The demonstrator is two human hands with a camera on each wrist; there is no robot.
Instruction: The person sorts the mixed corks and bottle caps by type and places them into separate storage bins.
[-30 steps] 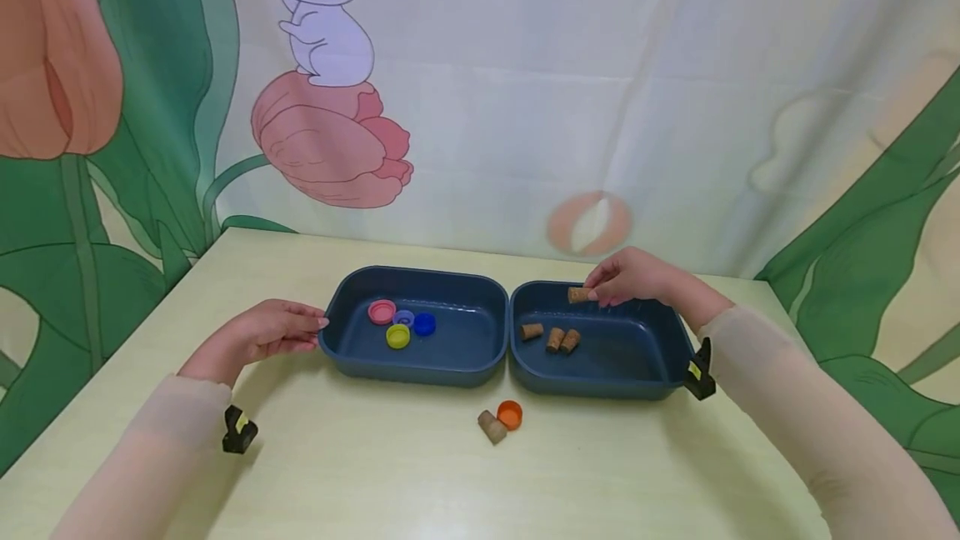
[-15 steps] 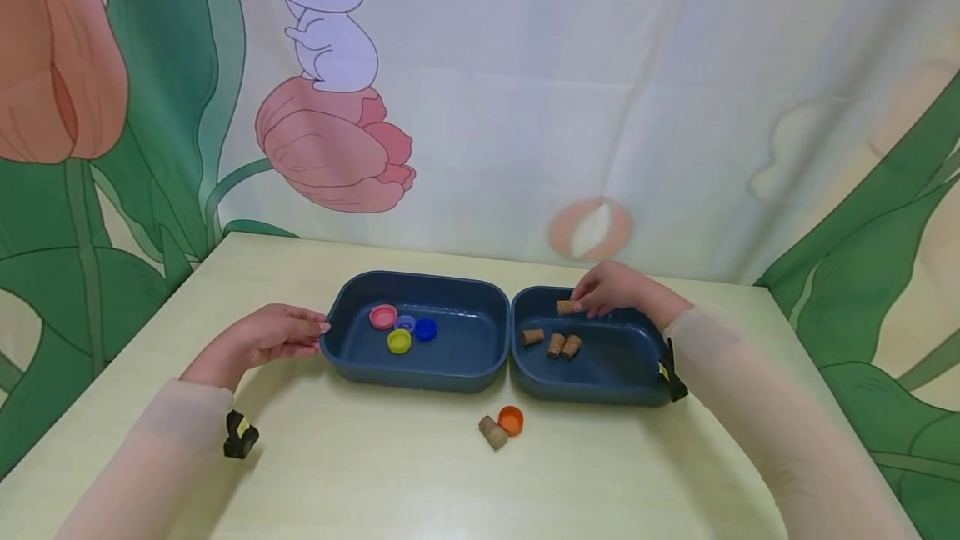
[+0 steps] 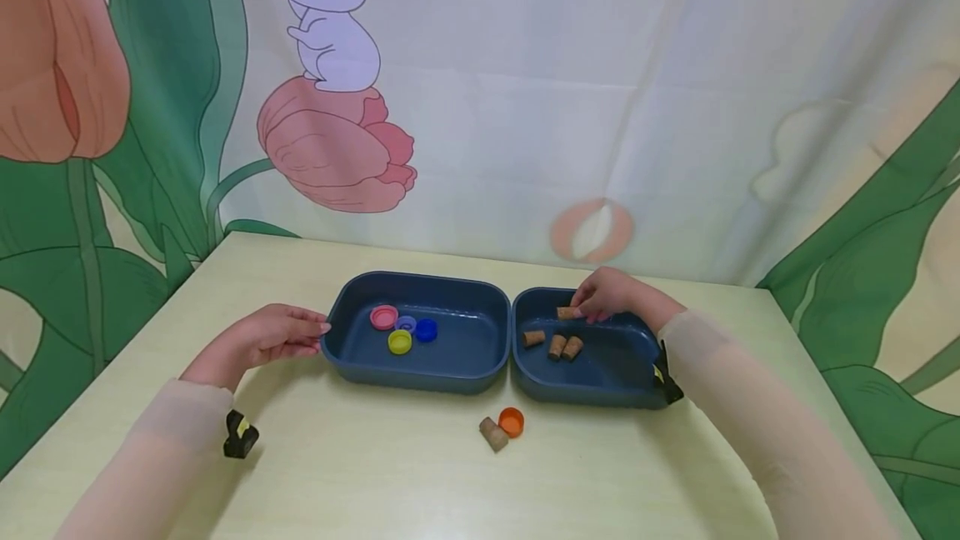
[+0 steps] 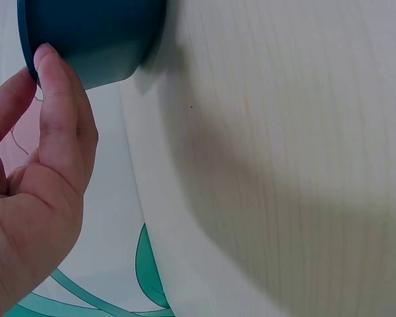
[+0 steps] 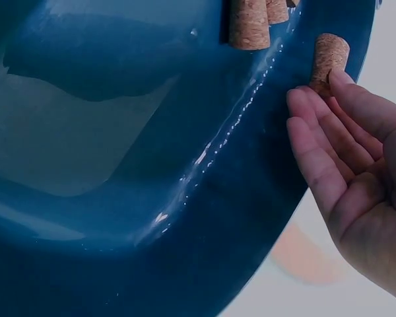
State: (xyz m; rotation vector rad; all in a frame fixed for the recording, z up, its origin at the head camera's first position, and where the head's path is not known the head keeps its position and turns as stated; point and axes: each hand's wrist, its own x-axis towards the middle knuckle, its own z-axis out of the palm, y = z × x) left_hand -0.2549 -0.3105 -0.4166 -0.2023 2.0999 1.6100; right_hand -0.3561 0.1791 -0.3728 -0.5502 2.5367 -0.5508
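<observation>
My left hand (image 3: 273,333) pinches the rim of the left dark blue tray (image 3: 420,375) between thumb and fingers, as the left wrist view shows up close. Inside that tray lie a pink cap (image 3: 384,317), a yellow cap (image 3: 400,342), a dark blue cap (image 3: 426,330) and a pale violet cap (image 3: 405,324). Over the back part of the right dark blue tray (image 3: 592,395), my right hand (image 3: 606,294) holds a cork (image 5: 330,61) by one end, between thumb and fingertips. Below it, 3 corks (image 3: 557,347) lie on the tray's floor.
Both trays stand side by side on a pale wooden table (image 3: 360,473). In front of them, an orange cap (image 3: 512,422) touches brown cork pieces (image 3: 493,434); whether one or two is hard to tell. A printed curtain (image 3: 480,107) hangs behind the table.
My right hand has moved left and lower with the cork, from the tray's back rim to inside it. The left hand keeps its place on the left tray's rim.
</observation>
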